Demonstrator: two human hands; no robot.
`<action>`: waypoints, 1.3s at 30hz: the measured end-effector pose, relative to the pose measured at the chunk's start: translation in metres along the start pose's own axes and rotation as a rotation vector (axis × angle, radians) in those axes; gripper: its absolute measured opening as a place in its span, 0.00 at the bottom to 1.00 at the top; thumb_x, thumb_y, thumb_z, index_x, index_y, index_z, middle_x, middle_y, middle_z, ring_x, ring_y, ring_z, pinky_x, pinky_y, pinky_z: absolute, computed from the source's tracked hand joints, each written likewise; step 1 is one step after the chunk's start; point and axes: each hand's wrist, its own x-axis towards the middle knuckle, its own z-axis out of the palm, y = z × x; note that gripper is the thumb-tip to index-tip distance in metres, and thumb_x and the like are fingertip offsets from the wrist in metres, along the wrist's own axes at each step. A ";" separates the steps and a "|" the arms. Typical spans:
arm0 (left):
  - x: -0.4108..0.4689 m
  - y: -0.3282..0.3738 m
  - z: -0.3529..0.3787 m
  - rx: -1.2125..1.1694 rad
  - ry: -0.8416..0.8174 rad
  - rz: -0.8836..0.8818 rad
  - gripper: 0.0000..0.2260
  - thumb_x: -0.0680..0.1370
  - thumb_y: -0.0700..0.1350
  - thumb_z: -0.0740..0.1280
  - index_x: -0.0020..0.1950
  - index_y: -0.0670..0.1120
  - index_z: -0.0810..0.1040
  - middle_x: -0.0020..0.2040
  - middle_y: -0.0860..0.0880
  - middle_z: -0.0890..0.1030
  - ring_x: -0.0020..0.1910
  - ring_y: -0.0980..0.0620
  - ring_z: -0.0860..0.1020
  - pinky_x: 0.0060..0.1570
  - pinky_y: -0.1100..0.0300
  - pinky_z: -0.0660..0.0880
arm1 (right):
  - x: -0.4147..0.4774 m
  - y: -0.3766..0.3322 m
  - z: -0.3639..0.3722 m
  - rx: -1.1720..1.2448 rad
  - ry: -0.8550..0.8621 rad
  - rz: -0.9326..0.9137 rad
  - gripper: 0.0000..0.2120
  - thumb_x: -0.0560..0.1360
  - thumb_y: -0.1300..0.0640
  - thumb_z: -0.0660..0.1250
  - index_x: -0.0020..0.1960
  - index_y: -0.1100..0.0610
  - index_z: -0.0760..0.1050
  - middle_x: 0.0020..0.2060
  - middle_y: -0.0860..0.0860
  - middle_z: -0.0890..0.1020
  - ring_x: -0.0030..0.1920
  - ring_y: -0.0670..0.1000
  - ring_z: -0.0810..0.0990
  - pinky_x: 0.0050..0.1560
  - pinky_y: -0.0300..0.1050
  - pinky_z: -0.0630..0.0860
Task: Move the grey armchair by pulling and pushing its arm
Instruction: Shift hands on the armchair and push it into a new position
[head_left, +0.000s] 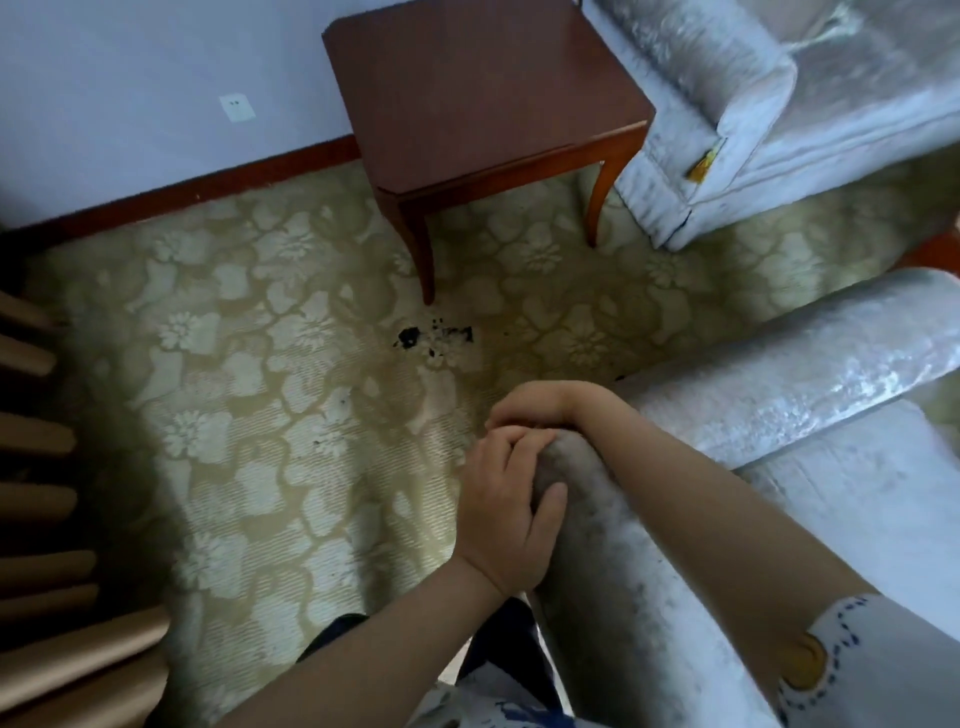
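The grey armchair (810, 395) fills the lower right, covered in shiny grey velvet. Its near arm (618, 582) runs from the bottom edge up to a rounded front end at the picture's middle. My left hand (506, 512) grips that front end from the left, thumb on top and fingers wrapped round the tip. My right hand (535, 408) hooks over the very front of the same arm, its fingers curled down over the end, and my forearm lies along the arm's top.
A dark wooden side table (483, 98) stands at the back against the wall. A second grey armchair (769, 119) sits to its right. Patterned beige carpet (249, 395) with a black stain lies ahead. Beige curtain folds (47, 571) hang at the left edge.
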 end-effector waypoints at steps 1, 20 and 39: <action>0.000 -0.001 -0.001 0.025 -0.015 0.007 0.19 0.75 0.53 0.57 0.61 0.44 0.74 0.55 0.47 0.73 0.51 0.50 0.71 0.52 0.51 0.70 | -0.007 0.003 0.001 0.075 0.089 -0.005 0.16 0.78 0.54 0.59 0.60 0.61 0.77 0.59 0.58 0.78 0.61 0.58 0.75 0.63 0.49 0.69; -0.043 0.078 -0.001 0.503 -0.627 0.686 0.30 0.79 0.57 0.52 0.77 0.47 0.48 0.77 0.44 0.48 0.76 0.42 0.44 0.71 0.43 0.41 | -0.288 0.073 0.293 0.236 1.409 0.831 0.22 0.77 0.46 0.58 0.65 0.58 0.66 0.63 0.56 0.70 0.62 0.59 0.70 0.56 0.52 0.69; -0.254 0.177 0.076 0.610 -0.439 0.642 0.18 0.74 0.58 0.56 0.51 0.50 0.79 0.53 0.50 0.80 0.55 0.48 0.73 0.60 0.48 0.58 | -0.503 0.210 0.500 -0.024 1.165 0.962 0.23 0.78 0.40 0.53 0.68 0.52 0.63 0.63 0.51 0.70 0.62 0.56 0.72 0.57 0.48 0.68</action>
